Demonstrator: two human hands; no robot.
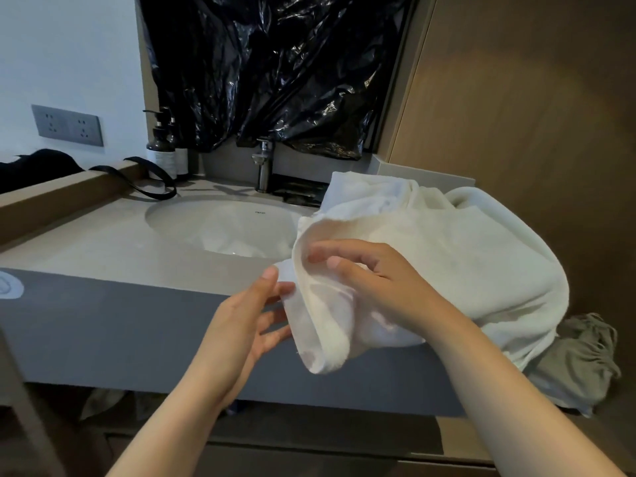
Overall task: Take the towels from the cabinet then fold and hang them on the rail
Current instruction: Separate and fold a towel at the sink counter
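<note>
A white towel lies heaped on the right part of the bench, beside the sink, with one end spilling over the grey front edge. The left hand pinches a low corner of the towel between thumb and fingertips, the other fingers fairly straight. The right hand rests on top of the same end, its fingers curled round a rolled fold of the cloth. The two hands are close together, just in front of the bench edge.

Behind the sink stand a tap and two dark pump bottles; black plastic sheeting hangs above. A grey-green cloth hangs below the towel at the right.
</note>
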